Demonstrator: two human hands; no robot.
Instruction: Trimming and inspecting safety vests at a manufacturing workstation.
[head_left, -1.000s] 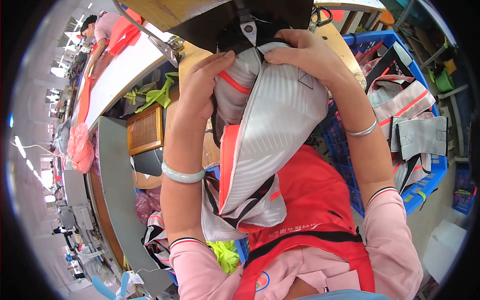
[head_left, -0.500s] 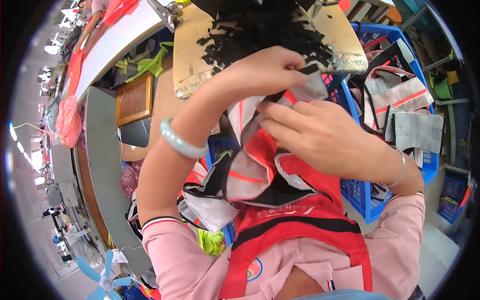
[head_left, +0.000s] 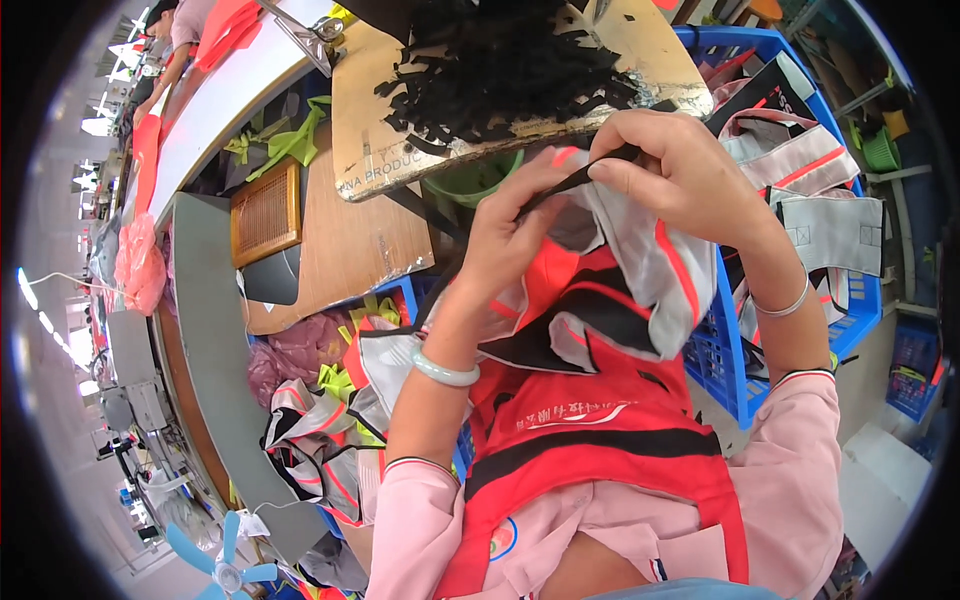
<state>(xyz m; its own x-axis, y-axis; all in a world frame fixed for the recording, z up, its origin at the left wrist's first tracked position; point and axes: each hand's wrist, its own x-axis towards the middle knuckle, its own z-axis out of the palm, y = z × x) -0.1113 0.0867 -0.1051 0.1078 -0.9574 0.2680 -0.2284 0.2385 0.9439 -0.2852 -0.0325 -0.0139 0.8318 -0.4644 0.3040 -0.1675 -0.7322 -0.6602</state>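
Note:
A grey fabric piece with black binding and bright orange-red stripes hangs from both my hands in front of my red apron. Its folds hide its full shape. On its left, my left hand pinches the black edge strip between thumb and fingers. My right hand grips the same strip a little higher and to the right, thumb pressed against the curled fingers. The strip runs from one hand to the other, close below a wooden board.
Black fabric scraps are heaped on the board. A blue crate full of similar grey pieces stands at my right. More striped pieces lie at lower left, near a grey cabinet side. A person works at the far left table.
My left hand has come down and left, my right hand up and right, so they no longer overlap. The fabric piece has turned and spread out beneath them.

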